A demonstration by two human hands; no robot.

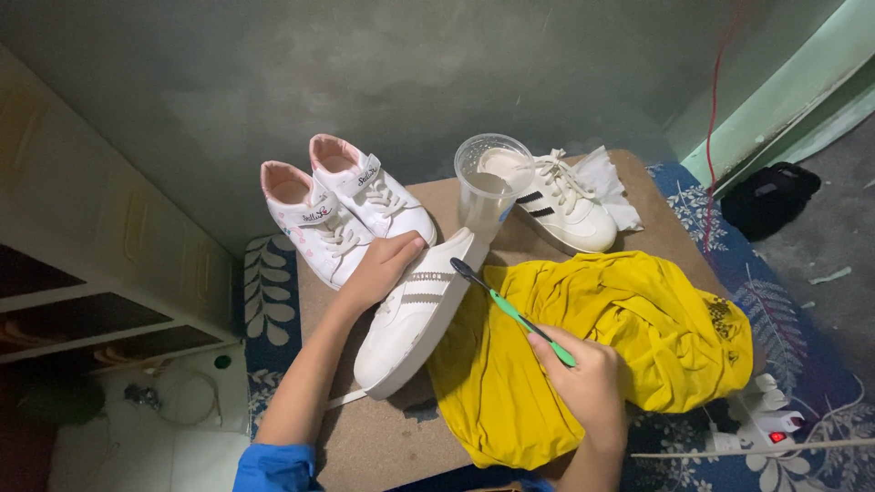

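Note:
My left hand (381, 268) rests on a white sneaker with grey side stripes (415, 319), holding it tilted on a brown board (383, 437). My right hand (588, 378) grips a green toothbrush (512, 312) whose dark bristle head touches the sneaker's upper edge near the toe. A crumpled yellow cloth (602, 337) lies under and beside the sneaker, beneath my right hand. A clear plastic cup (490, 185) with pale liquid stands just behind the sneaker.
A pair of white and pink children's shoes (342, 205) sits at the back left. A white sneaker with black stripes (561, 200) lies on white paper at the back right. A white power strip (761, 424) and a blue patterned mat (775, 328) are on the right.

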